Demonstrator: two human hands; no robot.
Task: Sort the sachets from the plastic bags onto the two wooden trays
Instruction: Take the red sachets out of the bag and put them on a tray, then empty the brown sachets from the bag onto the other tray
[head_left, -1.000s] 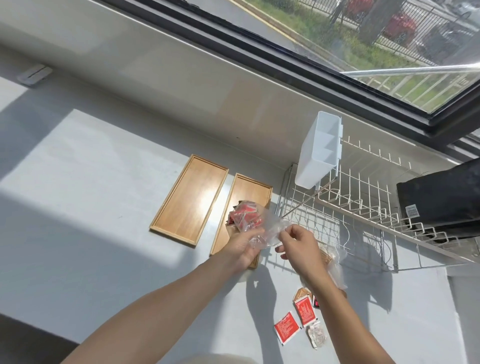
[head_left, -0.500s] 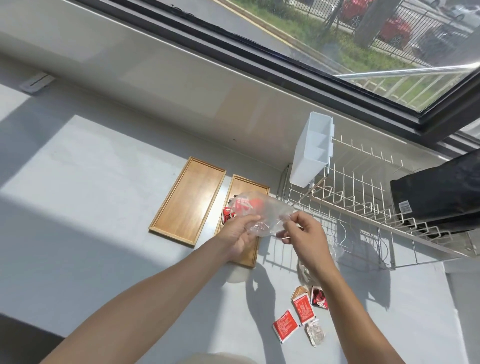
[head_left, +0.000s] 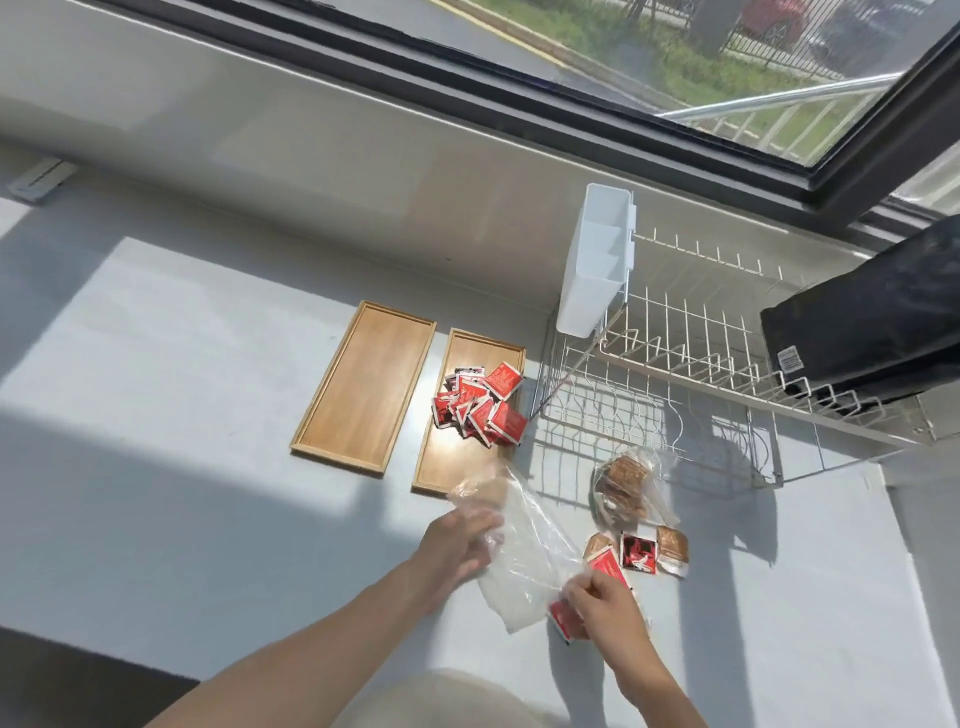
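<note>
Now the red sachets (head_left: 480, 405) lie heaped on the right wooden tray (head_left: 451, 467), where half a second ago they were still bunched inside the bag I held above it; so the first bag is emptied and that colour has its home. The emptied plastic bag (head_left: 519, 561) has come down to the counter (head_left: 156, 415) in front of the tray, limp and clear. My left hand (head_left: 460, 540) rests on its upper part, fingers curled loosely over the film; whether they pinch it I cannot tell. My right hand (head_left: 597, 605) has dropped to the bag's lower corner, fingers closed, and they seem to grip a loose red sachet (head_left: 608, 564) along with the plastic, though the blur keeps me from being sure. The left wooden tray (head_left: 363, 387) is bare. Just right of my hands a few stray sachets (head_left: 657, 553), red and brown, lie scattered on the counter, and beyond them the second plastic bag (head_left: 631, 488) of brown sachets sits unopened beside the wire dish rack (head_left: 675, 374). I judge roughly half the sorting done: the strays need gathering by colour, and the brown bag should go to the left tray.
</note>
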